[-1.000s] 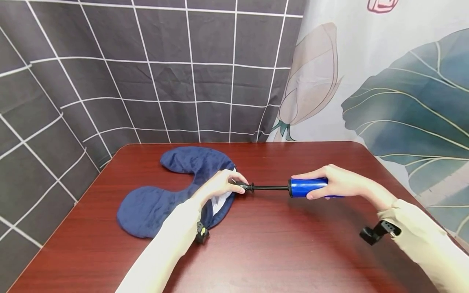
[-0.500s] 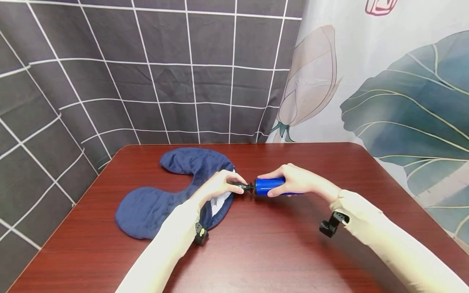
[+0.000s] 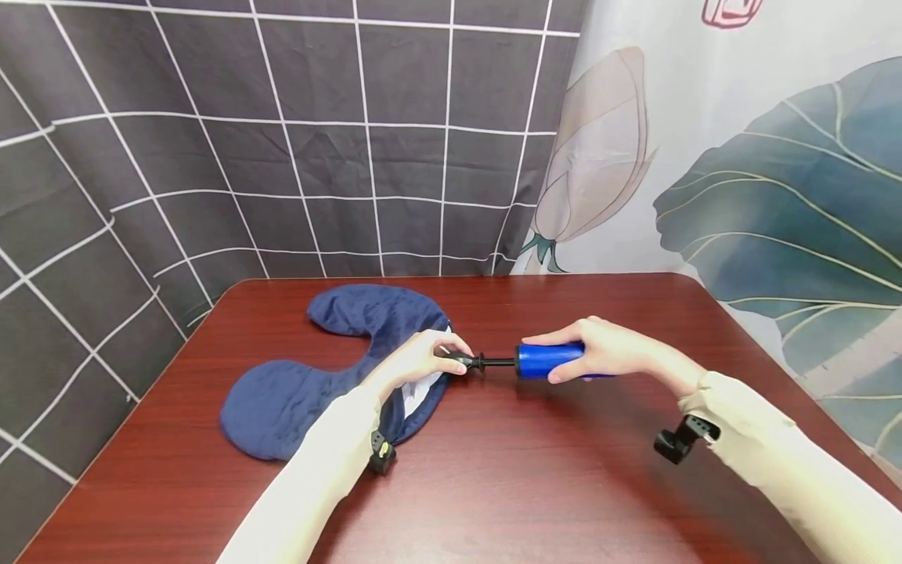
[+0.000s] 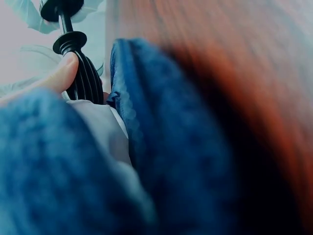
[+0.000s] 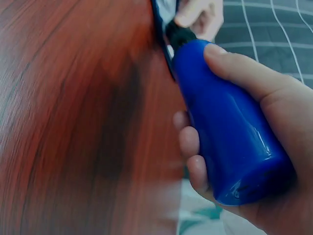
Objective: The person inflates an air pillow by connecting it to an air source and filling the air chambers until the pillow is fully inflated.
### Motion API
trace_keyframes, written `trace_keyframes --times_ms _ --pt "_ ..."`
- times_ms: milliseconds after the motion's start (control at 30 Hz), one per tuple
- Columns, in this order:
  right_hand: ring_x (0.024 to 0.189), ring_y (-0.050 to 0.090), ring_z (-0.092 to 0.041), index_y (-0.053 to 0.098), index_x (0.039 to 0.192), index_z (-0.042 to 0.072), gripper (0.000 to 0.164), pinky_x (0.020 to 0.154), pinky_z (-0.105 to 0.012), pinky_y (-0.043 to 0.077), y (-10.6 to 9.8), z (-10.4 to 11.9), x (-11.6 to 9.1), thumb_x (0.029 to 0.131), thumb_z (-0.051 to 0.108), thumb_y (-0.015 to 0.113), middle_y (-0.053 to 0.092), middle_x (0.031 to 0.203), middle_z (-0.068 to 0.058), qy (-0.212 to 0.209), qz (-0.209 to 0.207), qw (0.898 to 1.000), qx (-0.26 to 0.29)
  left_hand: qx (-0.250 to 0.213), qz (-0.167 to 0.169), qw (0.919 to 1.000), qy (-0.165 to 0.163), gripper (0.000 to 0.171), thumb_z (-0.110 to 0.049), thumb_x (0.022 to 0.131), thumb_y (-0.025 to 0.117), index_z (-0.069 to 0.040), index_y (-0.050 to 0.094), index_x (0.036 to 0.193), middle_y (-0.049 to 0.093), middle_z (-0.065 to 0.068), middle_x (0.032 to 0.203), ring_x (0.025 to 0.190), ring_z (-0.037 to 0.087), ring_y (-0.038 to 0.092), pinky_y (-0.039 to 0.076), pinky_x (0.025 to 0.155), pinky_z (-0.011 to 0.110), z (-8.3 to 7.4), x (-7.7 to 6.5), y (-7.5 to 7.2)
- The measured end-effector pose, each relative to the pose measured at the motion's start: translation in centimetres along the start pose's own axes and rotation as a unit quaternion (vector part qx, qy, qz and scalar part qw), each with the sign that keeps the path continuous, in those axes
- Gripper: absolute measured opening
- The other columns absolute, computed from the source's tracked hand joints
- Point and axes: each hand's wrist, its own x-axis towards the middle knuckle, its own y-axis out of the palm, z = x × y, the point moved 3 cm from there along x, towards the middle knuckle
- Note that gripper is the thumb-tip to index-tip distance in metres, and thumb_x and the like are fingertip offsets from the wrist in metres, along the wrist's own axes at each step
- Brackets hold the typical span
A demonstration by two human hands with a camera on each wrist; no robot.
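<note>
A hand pump with a blue barrel (image 3: 539, 361) lies level across the middle of the head view. My right hand (image 3: 615, 349) grips the barrel, fingers wrapped beneath and thumb along the side in the right wrist view. A short stretch of black rod (image 3: 499, 362) shows between the barrel and the pump's ribbed black end (image 4: 84, 81). My left hand (image 3: 425, 354) pinches that black end at the opening of a navy U-shaped neck pillow (image 3: 282, 401). White lining (image 3: 420, 392) shows in the opening. The pump's tip is hidden there.
The pillow lies on a reddish-brown wooden table (image 3: 521, 486), its two arms pointing left. A dark grid-patterned curtain (image 3: 317, 157) hangs behind and to the left, and a white curtain with leaf prints (image 3: 782, 196) to the right.
My right hand slid the barrel left until it met the black end, then drew it partway back right, baring some rod. My left hand and the pillow stay nearly in place.
</note>
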Motion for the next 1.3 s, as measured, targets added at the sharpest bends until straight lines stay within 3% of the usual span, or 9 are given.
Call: trace_keyframes --times_ms 200,333,533,733,967,1133,1300 --pt "0.087 0.064 -0.011 0.056 0.139 0.033 0.061 0.066 -0.026 0.054 -1.6 -1.9 -3.0 0.083 0.047 0.076 0.069 0.119 -0.005 0.016 -0.001 1.0 0.006 0.001 -0.003 1.0 -0.009 0.025 -0.016 0.086 0.075 -0.009 0.072 0.11 0.075 0.007 0.102 0.081 0.003 0.066 0.046 0.079 0.018 0.1 0.0 0.0" --pt "0.082 0.065 -0.012 0.057 0.139 0.032 0.06 0.064 -0.027 0.055 -2.0 -2.3 -3.6 0.083 0.045 0.076 0.069 0.117 -0.005 0.017 0.002 1.0 0.016 0.002 -0.003 0.9999 -0.015 0.026 -0.017 0.085 0.075 -0.01 0.073 0.11 0.075 0.006 0.103 0.081 0.003 0.066 0.045 0.08 0.018 0.1 0.0 0.0" --pt "0.093 0.063 -0.014 0.059 0.138 0.029 0.058 0.069 -0.025 0.054 -1.3 -1.6 -1.8 0.084 0.046 0.075 0.07 0.119 -0.005 -0.006 -0.006 1.0 0.01 -0.011 -0.007 0.9994 -0.031 0.026 -0.018 0.084 0.076 -0.011 0.074 0.109 0.076 0.005 0.101 0.081 0.003 0.064 0.045 0.078 0.019 0.0 0.1 -0.2" --pt "0.09 0.064 -0.013 0.061 0.135 0.028 0.058 0.072 -0.025 0.053 0.0 0.2 1.2 0.082 0.048 0.076 0.072 0.114 -0.001 -0.032 -0.019 0.999 0.001 -0.009 -0.012 0.9991 -0.04 0.025 -0.019 0.084 0.076 -0.013 0.074 0.108 0.076 0.003 0.102 0.085 0.006 0.061 0.043 0.08 0.021 0.0 0.2 -0.3" --pt "0.092 0.065 -0.013 0.061 0.135 0.027 0.059 0.074 -0.026 0.054 1.9 1.6 3.9 0.082 0.048 0.076 0.072 0.118 -0.005 -0.032 -0.028 0.999 0.013 0.007 -0.017 0.9988 -0.044 0.024 -0.021 0.084 0.077 -0.014 0.075 0.107 0.076 0.002 0.104 0.092 0.01 0.062 0.044 0.085 0.023 -0.4 0.3 -0.3" --pt "0.097 0.066 -0.015 0.06 0.137 0.027 0.061 0.078 -0.027 0.054 2.6 1.8 3.9 0.082 0.047 0.076 0.072 0.12 -0.005 -0.029 -0.03 0.999 0.016 0.013 -0.009 0.999 -0.042 0.024 -0.021 0.085 0.076 -0.013 0.075 0.108 0.076 0.003 0.104 0.09 0.008 0.062 0.043 0.086 0.023 -0.4 0.1 -0.1" --pt "0.098 0.066 -0.015 0.057 0.139 0.031 0.063 0.075 -0.026 0.054 2.4 1.2 2.6 0.082 0.049 0.076 0.07 0.123 -0.003 -0.021 -0.017 0.999 0.021 0.011 -0.003 0.9993 -0.035 0.024 -0.019 0.085 0.076 -0.012 0.074 0.107 0.076 0.004 0.102 0.082 0.005 0.064 0.044 0.08 0.02 -0.2 -0.3 0.0"
